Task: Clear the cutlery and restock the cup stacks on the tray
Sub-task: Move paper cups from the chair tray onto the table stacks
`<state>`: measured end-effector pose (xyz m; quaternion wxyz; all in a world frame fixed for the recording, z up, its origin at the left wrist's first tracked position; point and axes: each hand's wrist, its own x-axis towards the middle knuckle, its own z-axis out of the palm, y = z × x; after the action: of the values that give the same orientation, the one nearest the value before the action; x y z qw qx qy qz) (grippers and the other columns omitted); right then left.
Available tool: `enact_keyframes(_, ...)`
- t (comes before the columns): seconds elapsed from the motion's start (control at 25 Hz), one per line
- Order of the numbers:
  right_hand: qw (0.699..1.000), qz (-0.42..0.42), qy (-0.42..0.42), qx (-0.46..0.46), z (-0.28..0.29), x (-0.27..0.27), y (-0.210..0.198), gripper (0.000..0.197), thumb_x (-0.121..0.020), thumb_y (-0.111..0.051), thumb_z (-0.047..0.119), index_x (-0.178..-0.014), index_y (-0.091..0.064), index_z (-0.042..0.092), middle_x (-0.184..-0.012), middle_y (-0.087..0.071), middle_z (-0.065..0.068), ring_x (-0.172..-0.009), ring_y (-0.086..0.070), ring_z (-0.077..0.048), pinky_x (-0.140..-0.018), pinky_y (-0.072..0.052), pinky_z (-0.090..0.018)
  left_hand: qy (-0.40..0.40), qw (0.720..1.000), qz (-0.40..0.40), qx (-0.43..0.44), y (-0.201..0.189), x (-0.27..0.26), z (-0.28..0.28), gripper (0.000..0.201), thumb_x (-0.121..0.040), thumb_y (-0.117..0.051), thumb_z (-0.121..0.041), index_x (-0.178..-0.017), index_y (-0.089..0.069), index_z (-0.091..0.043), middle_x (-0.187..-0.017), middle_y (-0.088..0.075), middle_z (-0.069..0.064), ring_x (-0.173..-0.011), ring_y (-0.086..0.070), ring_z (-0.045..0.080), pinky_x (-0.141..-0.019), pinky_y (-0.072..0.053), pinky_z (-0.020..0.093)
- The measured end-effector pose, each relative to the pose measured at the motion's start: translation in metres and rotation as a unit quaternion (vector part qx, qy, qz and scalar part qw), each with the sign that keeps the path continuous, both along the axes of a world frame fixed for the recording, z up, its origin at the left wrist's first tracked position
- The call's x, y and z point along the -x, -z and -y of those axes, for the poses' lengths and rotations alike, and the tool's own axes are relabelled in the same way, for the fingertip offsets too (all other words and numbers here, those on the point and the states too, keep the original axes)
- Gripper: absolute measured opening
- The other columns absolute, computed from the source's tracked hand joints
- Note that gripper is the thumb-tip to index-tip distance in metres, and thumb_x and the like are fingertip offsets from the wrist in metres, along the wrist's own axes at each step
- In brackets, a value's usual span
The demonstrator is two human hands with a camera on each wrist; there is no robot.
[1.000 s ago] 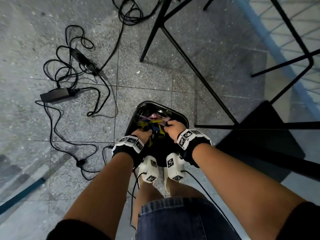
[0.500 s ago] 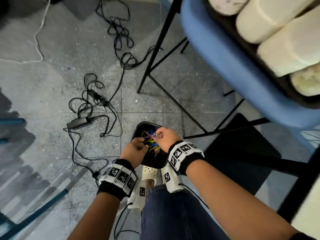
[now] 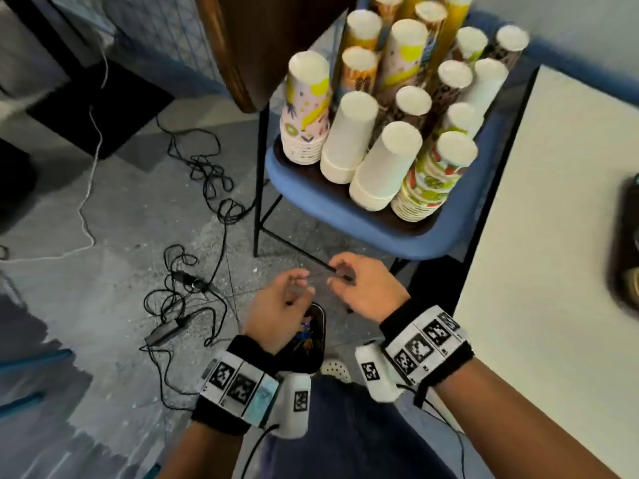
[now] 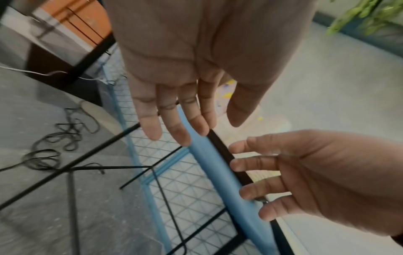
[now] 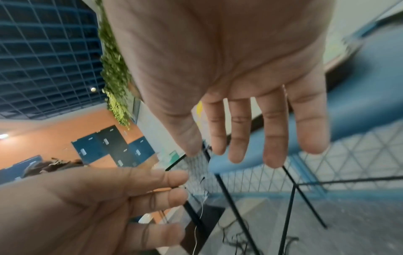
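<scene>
Both hands hang in the air in front of me, fingers spread and holding nothing. My left hand (image 3: 301,283) is above a black tray (image 3: 320,318) on the floor, where coloured cutlery (image 3: 306,335) partly shows past the wrist. My right hand (image 3: 340,274) is just right of it, below the blue chair seat (image 3: 345,216). On that seat a dark tray (image 3: 332,191) carries upside-down cup stacks, white ones (image 3: 349,136) and patterned ones (image 3: 306,108). The left wrist view shows straight left fingers (image 4: 174,120), and the right wrist view shows straight right fingers (image 5: 272,138).
Tangled black cables (image 3: 207,188) and a power adapter (image 3: 166,331) lie on the grey floor to the left. Black chair legs (image 3: 257,174) stand ahead. A white table (image 3: 553,271) fills the right side, with a dark object (image 3: 626,236) at its edge.
Both hands have let go of the cutlery in the floor tray and risen, now open. My view has lifted from the floor to the chair with the cup stacks.
</scene>
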<state>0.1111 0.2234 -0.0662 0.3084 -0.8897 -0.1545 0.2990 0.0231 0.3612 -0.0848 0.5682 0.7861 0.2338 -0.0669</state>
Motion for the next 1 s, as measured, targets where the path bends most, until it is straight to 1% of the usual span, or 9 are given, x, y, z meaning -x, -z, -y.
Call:
enact_keyframes(0.12, 0.993, 0.066, 0.096, -0.018, 0.043, -0.010, -0.033, 0.025, -0.082, -0.065, 0.019, -0.104, -0.060, 0.009, -0.104, -0.066, -0.010, -0.097, -0.060, -0.021, -0.085, -0.041, -0.023, 0.036, 0.998, 0.045, 0.004, -0.035, -0.028, 0.026, 0.034, -0.087, -0.060, -0.016, -0.120, -0.053, -0.014, -0.109, -0.056, -0.001, -0.092, -0.057, 0.012, -0.076, -0.044, 0.007)
enact_keyframes(0.24, 0.966, 0.132, 0.218, -0.045, 0.072, -0.033, -0.047, 0.039, -0.078, -0.070, 0.019, -0.110, -0.053, 0.004, -0.110, -0.059, -0.015, -0.100, -0.055, -0.026, -0.089, -0.042, -0.029, 0.016, 0.993, 0.114, -0.022, -0.058, -0.065, 0.045, 0.050, -0.083, -0.065, -0.014, -0.129, -0.045, -0.013, -0.129, -0.049, 0.005, -0.108, -0.049, 0.015, -0.093, -0.047, 0.034)
enact_keyframes(0.32, 0.946, 0.163, 0.270, -0.074, 0.082, -0.051, -0.052, 0.051, -0.075, -0.073, 0.017, -0.116, -0.048, 0.000, -0.117, -0.055, -0.017, -0.109, -0.052, -0.028, -0.086, -0.034, -0.019, -0.001, 0.984, 0.167, -0.057, -0.075, -0.094, 0.054, 0.058, -0.079, -0.069, -0.014, -0.131, -0.043, -0.009, -0.131, -0.046, 0.009, -0.113, -0.047, 0.019, -0.097, -0.043, 0.036)
enact_keyframes(0.44, 0.929, 0.156, 0.309, -0.129, 0.081, -0.077, -0.050, 0.064, -0.070, -0.077, 0.017, -0.123, -0.044, 0.000, -0.124, -0.051, -0.018, -0.114, -0.050, -0.029, -0.093, -0.037, -0.025, -0.009, 0.967, 0.230, -0.111, -0.093, -0.134, 0.065, 0.068, -0.073, -0.071, -0.021, -0.131, -0.041, -0.002, -0.134, -0.045, 0.016, -0.123, -0.045, 0.030, -0.105, -0.037, 0.039)
enact_keyframes(0.52, 0.924, 0.134, 0.324, -0.152, 0.074, -0.090, -0.044, 0.077, -0.063, -0.080, 0.026, -0.125, -0.043, 0.003, -0.125, -0.051, -0.017, -0.116, -0.050, -0.029, -0.101, -0.040, -0.034, -0.013, 0.967, 0.218, -0.133, -0.096, -0.153, 0.071, 0.073, -0.074, -0.073, -0.023, -0.135, -0.038, -0.002, -0.137, -0.043, 0.017, -0.130, -0.039, 0.031, -0.109, -0.029, 0.033)
enact_keyframes(0.64, 0.921, 0.085, 0.350, -0.146, 0.063, -0.106, -0.034, 0.084, -0.058, -0.081, 0.032, -0.128, -0.043, 0.009, -0.127, -0.051, -0.015, -0.118, -0.052, -0.029, -0.102, -0.043, -0.044, -0.018, 0.975, 0.170, -0.145, -0.089, -0.175, 0.075, 0.077, -0.076, -0.073, -0.028, -0.139, -0.034, -0.006, -0.140, -0.042, 0.015, -0.132, -0.037, 0.030, -0.108, -0.027, 0.031)
enact_keyframes(0.76, 0.934, 0.052, 0.345, -0.078, 0.060, -0.114, -0.021, 0.083, -0.061, -0.080, 0.035, -0.132, -0.041, 0.013, -0.130, -0.050, -0.015, -0.121, -0.048, -0.034, -0.103, -0.040, -0.048, 0.002, 0.974, 0.150, -0.168, -0.073, -0.185, 0.074, 0.082, -0.074, -0.073, -0.030, -0.141, -0.031, -0.010, -0.142, -0.043, 0.012, -0.132, -0.038, 0.031, -0.109, -0.031, 0.036)
enact_keyframes(0.92, 0.936, 0.014, 0.342, -0.086, 0.058, -0.113, -0.008, 0.099, -0.049, -0.074, 0.052, -0.135, -0.033, 0.025, -0.128, -0.057, -0.009, -0.121, -0.051, -0.033, -0.100, -0.043, -0.050, -0.016, 0.978, 0.173, -0.119, -0.057, -0.180, 0.067, 0.083, -0.071, -0.076, -0.027, -0.140, -0.033, -0.012, -0.139, -0.048, 0.010, -0.131, -0.040, 0.028, -0.111, -0.033, 0.037)
enact_keyframes(1.0, 0.934, 0.016, 0.348, -0.083, 0.058, -0.112, -0.004, 0.100, -0.045, -0.069, 0.060, -0.133, -0.031, 0.031, -0.126, -0.059, -0.007, -0.119, -0.052, -0.032, -0.100, -0.043, -0.050, -0.022, 0.982, 0.166, -0.082, -0.050, -0.176, 0.065, 0.080, -0.071, -0.078, -0.022, -0.138, -0.036, -0.011, -0.139, -0.049, 0.008, -0.130, -0.042, 0.023, -0.109, -0.032, 0.026)
